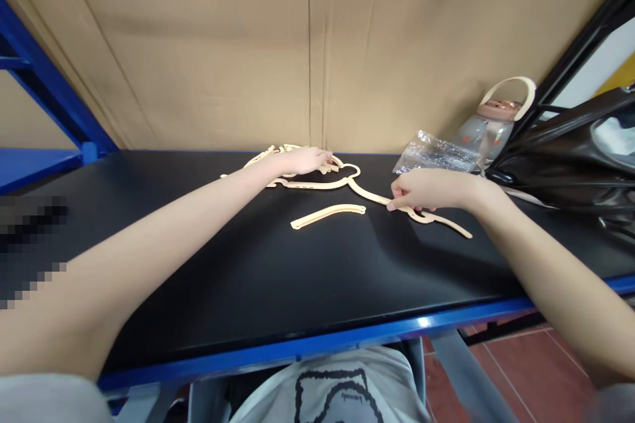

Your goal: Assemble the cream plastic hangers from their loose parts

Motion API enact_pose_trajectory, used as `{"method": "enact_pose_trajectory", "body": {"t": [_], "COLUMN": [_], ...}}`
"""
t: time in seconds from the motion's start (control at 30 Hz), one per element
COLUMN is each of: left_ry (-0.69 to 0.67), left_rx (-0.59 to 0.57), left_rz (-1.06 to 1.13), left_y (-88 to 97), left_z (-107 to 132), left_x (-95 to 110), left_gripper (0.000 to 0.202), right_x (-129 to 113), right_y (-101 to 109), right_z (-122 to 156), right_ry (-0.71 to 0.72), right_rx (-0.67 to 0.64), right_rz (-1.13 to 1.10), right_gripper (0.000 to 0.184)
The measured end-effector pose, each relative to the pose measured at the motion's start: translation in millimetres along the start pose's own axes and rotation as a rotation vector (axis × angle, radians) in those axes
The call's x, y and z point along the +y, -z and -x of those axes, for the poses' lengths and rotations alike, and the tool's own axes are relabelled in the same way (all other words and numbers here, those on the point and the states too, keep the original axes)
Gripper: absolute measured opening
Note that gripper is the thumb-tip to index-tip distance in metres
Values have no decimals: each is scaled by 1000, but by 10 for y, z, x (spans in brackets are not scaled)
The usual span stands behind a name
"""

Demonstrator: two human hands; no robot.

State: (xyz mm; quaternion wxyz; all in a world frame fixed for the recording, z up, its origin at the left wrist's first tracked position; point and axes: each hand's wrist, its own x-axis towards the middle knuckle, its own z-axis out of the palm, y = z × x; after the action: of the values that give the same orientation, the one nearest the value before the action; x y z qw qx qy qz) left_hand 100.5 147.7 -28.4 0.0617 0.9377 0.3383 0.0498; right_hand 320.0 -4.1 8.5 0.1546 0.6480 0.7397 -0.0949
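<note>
Cream plastic hanger parts lie on the black tabletop (278, 277). My right hand (426, 188) pinches one arm of a wavy cream hanger (367, 193), which lies spread out with a bend near its middle. Its right end sticks out below my fingers. My left hand (307, 160) reaches over a pile of cream hanger parts (255, 158) at the back; its fingers are bent down at a curved piece, and what they hold is partly hidden. A separate curved hanger arm (327, 214) lies alone in front, apart from both hands.
A crumpled clear plastic bag (431, 153) and a clear bottle (489, 125) with a cream handle stand at the back right, beside a black bag (570, 158). Cardboard (223, 46) walls off the back. A blue edge (317, 346) runs along the table front.
</note>
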Motion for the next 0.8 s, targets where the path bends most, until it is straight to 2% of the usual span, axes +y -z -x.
{"method": "enact_pose_trajectory", "body": {"t": [0.13, 0.23, 0.3, 0.4, 0.57, 0.7, 0.8], "left_ry": [73, 107, 107, 50, 8, -5, 19], "left_rx": [15, 85, 132, 179, 137, 191, 299], "left_rz": [45, -6, -58, -100, -200, -286, -308], "left_y": [82, 86, 59, 6, -70, -66, 39], "left_z": [384, 533, 481, 212, -240, -285, -196], "left_x": [-86, -123, -109, -55, -25, -43, -25], "left_gripper": [61, 57, 53, 46, 41, 24, 28], "right_x": [72, 117, 139, 156, 137, 106, 98], "right_y": [-10, -23, -27, -25, -1, 20, 9], "right_z": [-84, -140, -153, -140, -106, -103, -137], "right_ry": [10, 35, 28, 6, 12, 12, 45], "right_rx": [80, 129, 114, 65, 9, 49, 114], "right_rz": [77, 89, 71, 16, -67, 4, 64], "right_gripper": [33, 36, 36, 34, 32, 33, 35]}}
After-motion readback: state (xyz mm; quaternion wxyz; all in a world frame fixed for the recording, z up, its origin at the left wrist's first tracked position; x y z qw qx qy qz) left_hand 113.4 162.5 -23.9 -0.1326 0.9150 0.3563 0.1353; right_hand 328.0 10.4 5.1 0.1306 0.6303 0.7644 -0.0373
